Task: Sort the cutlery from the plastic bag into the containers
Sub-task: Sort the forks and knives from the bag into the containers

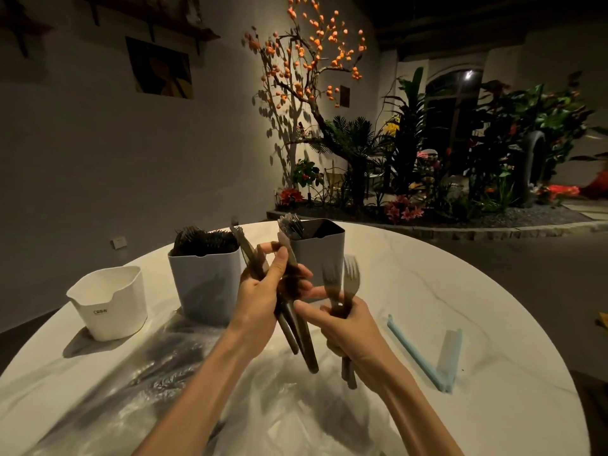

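Observation:
My left hand (263, 291) grips a bundle of dark plastic knives (296, 334), held upright above the table. Just to its right, my right hand (348, 327) holds dark plastic forks (345, 281) with the tines pointing up; they look blurred. Behind the hands stand two tall grey containers: the left container (205, 284) is packed with dark forks, the right container (320, 251) holds a few pieces of cutlery at its left corner. A shorter white container (110, 304) sits at the far left. The crumpled clear plastic bag (184, 390) lies on the table below my arms.
A round white marble-look table (477, 291) carries everything. A light blue bag clip (427, 360) lies open on its right side. Beyond the table's far edge are a white wall, a decorative tree with orange fruit and a bed of plants.

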Available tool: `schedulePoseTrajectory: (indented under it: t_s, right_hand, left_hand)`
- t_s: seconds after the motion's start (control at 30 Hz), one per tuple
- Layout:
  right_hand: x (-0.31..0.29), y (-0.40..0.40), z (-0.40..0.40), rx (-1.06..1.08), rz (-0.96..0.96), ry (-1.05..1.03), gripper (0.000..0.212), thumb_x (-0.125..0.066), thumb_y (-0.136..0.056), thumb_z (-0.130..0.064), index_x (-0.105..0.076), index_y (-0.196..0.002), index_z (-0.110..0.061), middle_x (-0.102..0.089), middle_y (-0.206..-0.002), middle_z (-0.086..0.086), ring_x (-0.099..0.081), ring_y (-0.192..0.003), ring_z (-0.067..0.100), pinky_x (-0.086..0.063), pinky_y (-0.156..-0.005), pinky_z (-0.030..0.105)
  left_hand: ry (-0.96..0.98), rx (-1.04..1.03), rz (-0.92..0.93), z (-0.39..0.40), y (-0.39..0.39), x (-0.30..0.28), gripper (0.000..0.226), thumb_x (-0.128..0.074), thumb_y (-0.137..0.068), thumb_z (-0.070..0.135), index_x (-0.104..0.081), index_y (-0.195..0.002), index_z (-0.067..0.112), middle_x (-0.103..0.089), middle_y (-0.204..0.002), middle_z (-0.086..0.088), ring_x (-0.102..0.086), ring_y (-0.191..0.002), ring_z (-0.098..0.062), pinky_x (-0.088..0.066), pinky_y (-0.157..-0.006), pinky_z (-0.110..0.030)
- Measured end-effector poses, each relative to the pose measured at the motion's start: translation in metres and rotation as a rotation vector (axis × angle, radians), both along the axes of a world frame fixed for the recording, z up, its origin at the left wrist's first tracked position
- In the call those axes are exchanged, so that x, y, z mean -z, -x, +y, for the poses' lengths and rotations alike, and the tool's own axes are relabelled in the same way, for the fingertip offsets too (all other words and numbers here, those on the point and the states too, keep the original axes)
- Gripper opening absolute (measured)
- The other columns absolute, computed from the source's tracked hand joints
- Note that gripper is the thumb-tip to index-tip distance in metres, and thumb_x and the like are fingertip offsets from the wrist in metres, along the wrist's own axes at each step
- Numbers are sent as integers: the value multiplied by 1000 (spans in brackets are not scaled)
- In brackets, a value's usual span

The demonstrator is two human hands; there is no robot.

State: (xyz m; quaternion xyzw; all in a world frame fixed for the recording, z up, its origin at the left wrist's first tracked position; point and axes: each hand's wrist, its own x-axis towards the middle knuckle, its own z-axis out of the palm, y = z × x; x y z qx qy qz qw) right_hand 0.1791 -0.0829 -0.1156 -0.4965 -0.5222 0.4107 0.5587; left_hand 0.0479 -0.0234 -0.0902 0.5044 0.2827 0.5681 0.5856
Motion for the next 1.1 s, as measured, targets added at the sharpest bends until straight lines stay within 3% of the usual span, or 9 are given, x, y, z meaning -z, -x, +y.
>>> schedulePoseTrajectory:
  t_s: [0.1, 0.23, 0.37, 0.47, 0.6, 0.73, 0.83, 0.97, 1.1]
  right_hand:
    - [6, 4, 2, -20, -147, 35, 28, -70, -89, -47, -73, -96, -21, -60, -56, -14, -56, -53, -2, -41, -59, 14]
    - [1, 3, -1, 71, -83, -132, 25, -68, -90, -44, -74, -90, -20, -59, -56, -15, -56, -55, -1, -42, -56, 9]
    - [-3, -6, 2, 178, 214, -201, 48, -56, -95, -46, -56, -56, -18, -43, -50, -4, -37, -45, 5, -31, -46, 18]
    - [6, -2, 5, 154, 169, -91, 48, -57, -95, -48, -48, -60, -16, -38, -51, -3, -33, -45, 7, -29, -45, 20]
    - [18, 2, 12, 171, 67, -13, 49, -58, -97, -49, -55, -63, -13, -42, -50, -5, -38, -45, 4, -34, -47, 17]
    - [13, -1, 10, 152, 179, -57, 48, -59, -98, -45, -57, -65, -10, -38, -51, -2, -32, -45, 7, -28, -46, 20]
    - [14, -3, 13, 176, 216, 16, 49, -62, -97, -44, -50, -60, -14, -36, -50, -3, -31, -45, 7, -29, -45, 18]
    - [26, -4, 19, 231, 34, 218, 52, -60, -92, -61, -49, -73, -13, -40, -56, -1, -36, -47, 8, -33, -43, 18]
    - [21, -5, 16, 166, 181, 242, 57, -62, -87, -62, -45, -56, -17, -38, -51, 1, -31, -43, 10, -28, -43, 21]
  left_hand:
    - [-3, 92, -11, 3, -4, 0, 39, -62, -88, 50, -67, -84, 12, -55, -69, -8, -47, -48, -11, -40, -44, -19]
    - [-173, 118, 28, 2, 0, -19, 28, -71, -79, 47, -67, -83, 20, -35, -56, 1, -24, -46, -10, -16, -48, -29]
    - [-143, 63, 97, 4, 1, -20, 33, -70, -76, 48, -60, -59, 22, -37, -50, 4, -28, -44, -10, -22, -45, -22]
    - [-33, 46, 214, -4, -6, 23, 37, -73, -79, 44, -56, -60, 18, -40, -48, 4, -33, -42, -9, -30, -43, -20]
    - [80, 97, 355, -4, -9, 54, 39, -75, -75, 46, -56, -54, 19, -39, -48, 1, -31, -39, -11, -28, -40, -23]
    - [122, 194, 226, 6, -5, 54, 45, -82, -80, 32, -49, -57, 12, -37, -50, 0, -31, -44, -12, -29, -44, -23]
    - [190, 165, 343, 3, -9, 61, 47, -81, -82, 31, -48, -54, 11, -38, -46, -1, -36, -44, -15, -36, -45, -24]
    - [308, 90, 384, 0, -12, 58, 53, -73, -84, 50, -43, -59, 14, -36, -43, -1, -31, -33, -13, -29, -36, -21]
    - [366, 88, 281, 3, -7, 42, 50, -79, -70, 55, -48, -67, 15, -37, -49, 0, -31, -39, -12, -26, -40, -23]
